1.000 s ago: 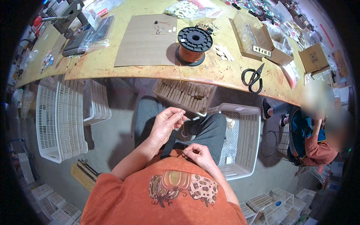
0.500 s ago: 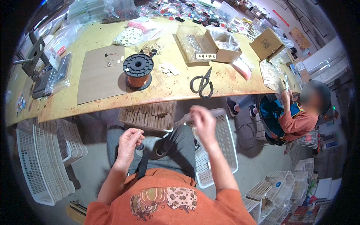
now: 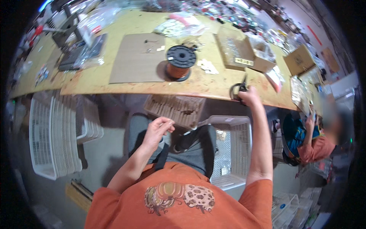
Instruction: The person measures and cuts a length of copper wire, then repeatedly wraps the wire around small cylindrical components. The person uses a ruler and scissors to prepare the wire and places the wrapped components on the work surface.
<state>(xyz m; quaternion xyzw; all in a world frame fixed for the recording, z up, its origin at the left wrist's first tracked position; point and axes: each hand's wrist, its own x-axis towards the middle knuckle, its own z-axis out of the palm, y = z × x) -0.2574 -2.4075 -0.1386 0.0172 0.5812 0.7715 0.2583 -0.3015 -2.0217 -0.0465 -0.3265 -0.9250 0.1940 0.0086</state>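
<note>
- Right hand point(image 3: 249, 96) moved up and out since half a second ago, from over the white crate point(image 3: 241, 147) to the black scissors point(image 3: 243, 87); whole view shifted too.
- Hands well apart. Right: fingers at the scissor handles, arm stretched out; blur leaves it unclear whether the grip has closed. Left hand point(image 3: 156, 130): centre of frame, above the lap, thumb and fingertips pinched together. Any fine strand between them too small to make out.
- Scissors: right of centre, upper half of frame, at the counter's point(image 3: 207, 87) front edge, blades pointing up the frame.
- Wire spool point(image 3: 182, 57) upright, upper centre, copper-coloured winding under a black flange; grey-brown sheet point(image 3: 129, 59) just left, white pieces point(image 3: 207, 66) just right.
- Step in hand, my reading: taking up the scissors, left hand holding its place.
- Next move would seem to call for a secure handle grip, blades kept clear of the spool.
</note>
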